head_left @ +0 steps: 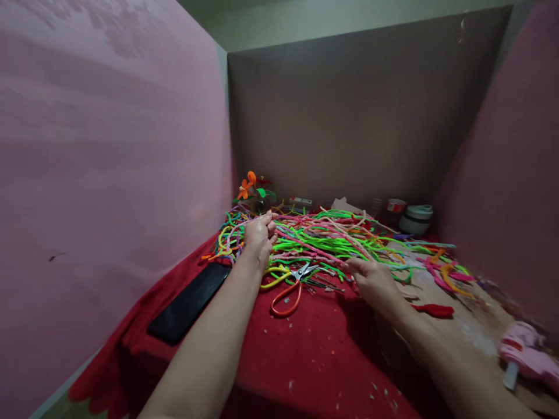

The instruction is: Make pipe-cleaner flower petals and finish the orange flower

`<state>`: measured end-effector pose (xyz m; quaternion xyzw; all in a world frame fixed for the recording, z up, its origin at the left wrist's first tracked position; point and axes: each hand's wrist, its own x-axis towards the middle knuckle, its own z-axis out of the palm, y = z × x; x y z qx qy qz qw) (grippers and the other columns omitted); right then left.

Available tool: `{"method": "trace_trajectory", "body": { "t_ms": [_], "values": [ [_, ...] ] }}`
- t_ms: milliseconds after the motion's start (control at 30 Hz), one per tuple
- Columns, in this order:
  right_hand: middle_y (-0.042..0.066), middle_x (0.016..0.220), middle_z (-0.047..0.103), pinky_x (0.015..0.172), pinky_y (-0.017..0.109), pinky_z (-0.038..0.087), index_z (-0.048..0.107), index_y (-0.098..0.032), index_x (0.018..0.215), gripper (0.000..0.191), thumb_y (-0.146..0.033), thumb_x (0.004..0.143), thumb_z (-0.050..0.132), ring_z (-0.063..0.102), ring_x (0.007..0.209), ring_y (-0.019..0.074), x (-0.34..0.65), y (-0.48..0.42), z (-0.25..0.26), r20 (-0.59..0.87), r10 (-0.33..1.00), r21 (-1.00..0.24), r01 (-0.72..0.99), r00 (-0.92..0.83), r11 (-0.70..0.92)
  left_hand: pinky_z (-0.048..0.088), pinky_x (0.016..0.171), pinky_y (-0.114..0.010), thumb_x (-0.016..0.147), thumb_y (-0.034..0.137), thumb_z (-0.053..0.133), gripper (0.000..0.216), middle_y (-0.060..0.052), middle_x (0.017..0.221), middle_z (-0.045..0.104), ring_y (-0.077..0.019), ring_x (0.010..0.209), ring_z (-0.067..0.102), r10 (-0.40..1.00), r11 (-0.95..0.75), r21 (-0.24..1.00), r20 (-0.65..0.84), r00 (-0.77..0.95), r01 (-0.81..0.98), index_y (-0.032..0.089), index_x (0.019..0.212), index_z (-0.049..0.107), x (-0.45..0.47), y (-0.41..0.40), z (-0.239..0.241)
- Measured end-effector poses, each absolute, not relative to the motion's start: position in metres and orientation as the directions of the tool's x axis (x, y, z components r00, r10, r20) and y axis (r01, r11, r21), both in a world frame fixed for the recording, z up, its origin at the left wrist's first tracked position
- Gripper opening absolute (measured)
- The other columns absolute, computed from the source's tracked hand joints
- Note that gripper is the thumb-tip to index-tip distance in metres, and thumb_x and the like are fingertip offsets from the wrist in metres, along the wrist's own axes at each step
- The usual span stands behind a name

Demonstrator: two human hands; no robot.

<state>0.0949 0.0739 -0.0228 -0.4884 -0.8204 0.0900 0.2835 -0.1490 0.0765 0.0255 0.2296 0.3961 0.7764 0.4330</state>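
Note:
A big heap of pipe cleaners (332,235) in neon green, pink, yellow and orange lies across the back of a red cloth (314,349). My left hand (258,235) is closed on a few strands at the heap's left end, fingers pinched together. My right hand (371,278) rests low at the heap's front edge, its fingers pinching a pink strand that runs toward my left hand. Orange-handled scissors (292,288) lie on the cloth between my two hands.
A black flat case (190,302) lies at the left on the cloth. An orange pipe-cleaner flower (250,187) stands at the back left. Jars (417,218) sit back right, a pink glue gun (526,352) at right. Cardboard walls enclose three sides.

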Motion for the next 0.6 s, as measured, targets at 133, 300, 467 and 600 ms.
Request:
{"method": "trace_trajectory", "body": {
  "t_ms": [133, 300, 467, 600],
  "values": [
    [0.002, 0.059, 0.061, 0.054, 0.024, 0.030, 0.067, -0.022, 0.072, 0.029, -0.032, 0.080, 0.041, 0.050, 0.055, 0.0146, 0.092, 0.075, -0.023, 0.373, 0.849, -0.402, 0.760, -0.373, 0.511, 0.017, 0.035, -0.014, 0.071, 0.025, 0.059, 0.014, 0.010, 0.034, 0.030, -0.0006, 0.028, 0.023, 0.838, -0.296, 0.828, -0.015, -0.546, -0.476, 0.011, 0.068, 0.061, -0.150, 0.080, 0.022],
    [0.002, 0.056, 0.059, 0.055, 0.024, 0.032, 0.068, -0.022, 0.072, 0.035, -0.039, 0.082, 0.040, 0.052, 0.056, 0.0150, 0.093, 0.075, -0.024, 0.369, 0.869, -0.461, 0.747, -0.329, 0.479, 0.015, 0.034, -0.015, 0.071, 0.026, 0.061, 0.014, 0.010, 0.036, 0.032, -0.0012, 0.028, 0.024, 0.851, -0.319, 0.802, 0.009, -0.525, -0.504, 0.012, 0.069, 0.059, -0.154, 0.082, 0.019],
    [0.001, 0.057, 0.060, 0.052, 0.024, 0.034, 0.070, -0.021, 0.076, 0.040, -0.050, 0.080, 0.042, 0.053, 0.054, 0.0148, 0.096, 0.076, -0.027, 0.403, 0.877, -0.622, 0.626, -0.261, 0.472, 0.022, 0.033, -0.014, 0.075, 0.025, 0.059, 0.014, 0.002, 0.054, 0.055, -0.0012, 0.034, 0.035, 0.909, -0.316, 0.754, 0.068, -0.410, -0.576, 0.012, 0.072, 0.055, -0.148, 0.082, 0.022],
    [0.002, 0.060, 0.063, 0.055, 0.025, 0.035, 0.070, -0.020, 0.077, 0.040, -0.048, 0.081, 0.042, 0.055, 0.059, 0.0162, 0.094, 0.075, -0.027, 0.421, 0.862, -0.646, 0.574, -0.283, 0.504, 0.030, 0.036, -0.014, 0.074, 0.016, 0.059, 0.007, -0.006, 0.068, 0.064, -0.0015, 0.037, 0.041, 0.962, -0.224, 0.773, 0.079, -0.260, -0.593, 0.009, 0.075, 0.058, -0.127, 0.078, 0.020]
  ]
}}
